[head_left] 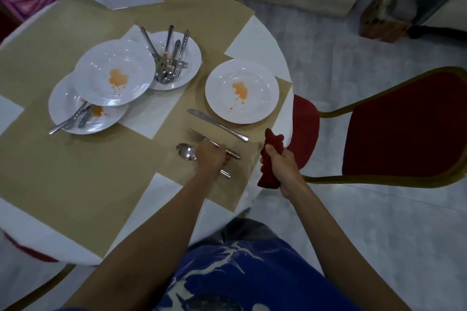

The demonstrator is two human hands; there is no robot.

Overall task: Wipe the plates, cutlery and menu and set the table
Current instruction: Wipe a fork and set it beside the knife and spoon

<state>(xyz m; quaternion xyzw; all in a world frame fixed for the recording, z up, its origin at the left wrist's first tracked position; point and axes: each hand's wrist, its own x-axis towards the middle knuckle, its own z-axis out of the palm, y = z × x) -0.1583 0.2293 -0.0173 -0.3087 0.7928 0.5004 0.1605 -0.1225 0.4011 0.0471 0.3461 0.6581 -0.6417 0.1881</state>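
Your left hand (211, 159) curls around the spoon (186, 152) by the near right edge of the desk (161, 192). Your right hand (278, 161) squeezes the red cloth (273, 141). If you lift too fast, you could knock the fork (195, 134) just beside it. The spoon lies slanted, with its bowl toward the desk's middle and its handle toward you.

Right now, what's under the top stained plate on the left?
The top plate rests over a near plate holding cutlery and an orange smear, and overlaps a far plate. The cutlery's upper ends and the rest of the smear are covered.
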